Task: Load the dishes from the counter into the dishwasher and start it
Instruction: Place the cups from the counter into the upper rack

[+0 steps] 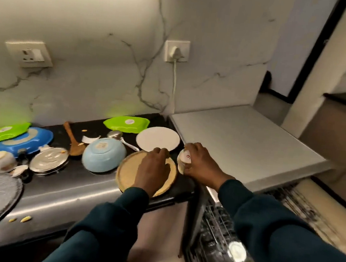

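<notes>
Where dishes lie: blk counter [92,178], marble wall [102,66].

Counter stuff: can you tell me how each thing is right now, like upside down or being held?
Blue bowl: upside down.
Tan plate: flat, left hand resting on it.
White plate: flat, touched by left fingertips.
White cup: tipped sideways, held by right hand.
Wall plug: plugged in.
Dishwasher rack: pulled out.

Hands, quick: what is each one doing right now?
Left hand: rests on the tan plate, fingertips at the white plate; grip cannot be told.
Right hand: grips a small white cup.
</notes>
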